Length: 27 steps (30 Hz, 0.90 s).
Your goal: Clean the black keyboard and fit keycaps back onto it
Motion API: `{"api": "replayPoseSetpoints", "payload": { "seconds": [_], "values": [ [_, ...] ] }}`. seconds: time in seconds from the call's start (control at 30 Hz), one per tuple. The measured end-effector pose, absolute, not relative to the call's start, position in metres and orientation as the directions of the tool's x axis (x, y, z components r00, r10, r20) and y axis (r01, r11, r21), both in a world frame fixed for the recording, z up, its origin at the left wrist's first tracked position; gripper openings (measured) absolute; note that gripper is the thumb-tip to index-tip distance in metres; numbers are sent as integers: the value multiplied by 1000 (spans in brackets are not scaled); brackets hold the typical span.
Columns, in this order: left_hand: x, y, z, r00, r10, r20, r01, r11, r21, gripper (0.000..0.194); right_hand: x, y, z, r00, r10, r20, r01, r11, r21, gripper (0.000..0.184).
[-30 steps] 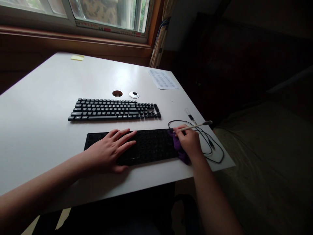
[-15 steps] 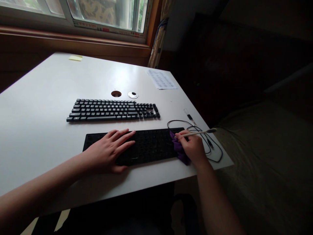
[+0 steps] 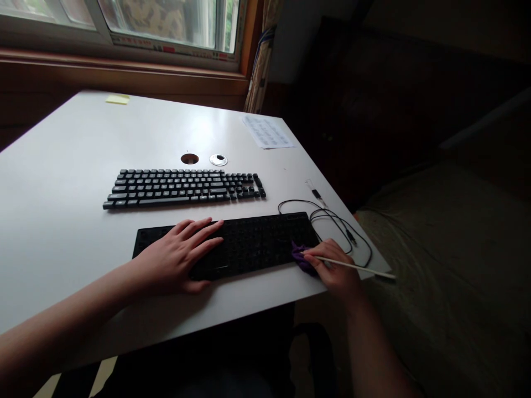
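A black keyboard base point(image 3: 253, 243), its keycaps off, lies near the front edge of the table. Across its left part my left hand point(image 3: 178, 254) rests flat, fingers spread and holding nothing. My right hand point(image 3: 334, 271) is closed at the base's right end. It pinches a purple cloth point(image 3: 302, 262) against the base's lower right corner, together with a thin, pale-handled brush point(image 3: 357, 265). The brush's dark bristled end points right, past the table edge. Behind the base, the loose black keycaps point(image 3: 174, 185) are laid out in keyboard order.
A black cable point(image 3: 352, 218) loops on the white table point(image 3: 62, 182) at the right, near a small tool point(image 3: 317, 194) with a wire end. Farther back are a cable hole point(image 3: 189, 159), its round cover point(image 3: 218, 160), a printed sheet point(image 3: 269, 132) and a yellow note point(image 3: 118, 99).
My right hand, with the cloth and brush, has moved down toward the base's lower right corner. The brush now tilts downward to the right. My left hand stays on the base.
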<state>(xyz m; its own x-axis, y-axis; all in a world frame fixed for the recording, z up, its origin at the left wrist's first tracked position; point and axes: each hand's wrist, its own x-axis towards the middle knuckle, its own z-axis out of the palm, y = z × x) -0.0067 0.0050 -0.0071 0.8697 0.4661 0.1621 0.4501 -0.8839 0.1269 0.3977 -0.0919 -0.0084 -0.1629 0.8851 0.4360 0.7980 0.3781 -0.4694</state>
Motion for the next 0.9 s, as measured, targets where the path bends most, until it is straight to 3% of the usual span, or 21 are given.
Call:
{"api": "replayPoseSetpoints", "payload": {
  "seconds": [0.23, 0.53, 0.73, 0.9],
  "values": [
    [-6, 5, -7, 864, 472, 177, 451, -881, 146, 80, 403, -105, -8, -145, 896, 420, 801, 355, -482, 9],
    [-8, 6, -10, 872, 463, 161, 448, -886, 119, 82, 440, -116, -25, 61, 873, 483, 855, 205, -477, 10],
    [-8, 6, -11, 871, 461, 170, 447, -887, 114, 82, 438, -118, -25, 109, 850, 516, 863, 177, -473, 9],
    [-8, 6, -10, 872, 458, 172, 442, -889, 122, 83, 421, -123, -29, 71, 799, 598, 915, 185, -357, 8]
  ]
}}
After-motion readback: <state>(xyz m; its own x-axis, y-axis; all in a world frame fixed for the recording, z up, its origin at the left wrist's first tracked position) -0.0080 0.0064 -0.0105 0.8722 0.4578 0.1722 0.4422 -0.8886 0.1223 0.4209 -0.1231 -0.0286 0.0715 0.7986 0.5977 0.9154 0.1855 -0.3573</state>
